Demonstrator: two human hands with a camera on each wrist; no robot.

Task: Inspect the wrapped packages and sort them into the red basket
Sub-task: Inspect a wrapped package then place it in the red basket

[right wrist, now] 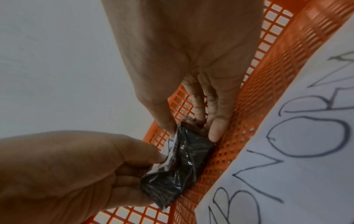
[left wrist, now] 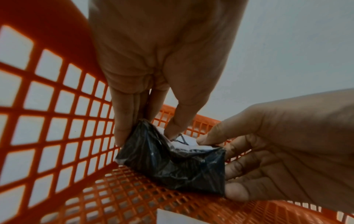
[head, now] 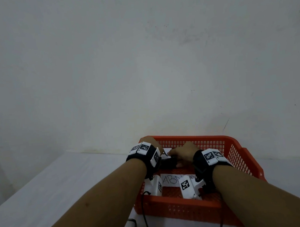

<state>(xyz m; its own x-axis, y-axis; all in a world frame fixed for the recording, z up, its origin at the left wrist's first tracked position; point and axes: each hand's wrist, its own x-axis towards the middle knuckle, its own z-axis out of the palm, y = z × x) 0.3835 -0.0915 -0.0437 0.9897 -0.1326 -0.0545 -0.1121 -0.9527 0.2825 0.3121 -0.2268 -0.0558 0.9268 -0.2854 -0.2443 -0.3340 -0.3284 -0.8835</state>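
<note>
A red mesh basket (head: 241, 159) stands on a white table. Both my hands are inside its far left part, holding one black plastic-wrapped package (head: 170, 160) between them, just above the basket floor (left wrist: 134, 197). My left hand (left wrist: 145, 133) pinches the package's (left wrist: 172, 163) left end between thumb and fingers. My right hand (left wrist: 224, 166) grips its right end, thumb on a white slip (left wrist: 184, 142) on top. In the right wrist view my right hand (right wrist: 191, 131) holds the package's (right wrist: 182, 163) far end and my left hand (right wrist: 151, 172) the near end.
A white paper sheet (head: 170, 180) with handwritten letters lies on the basket floor, seen large in the right wrist view as the sheet (right wrist: 287, 151). The basket's mesh wall (left wrist: 57, 121) is close on the left. A pale wall rises behind the white table (head: 61, 195). Black cables (head: 144, 214) hang near the front rim.
</note>
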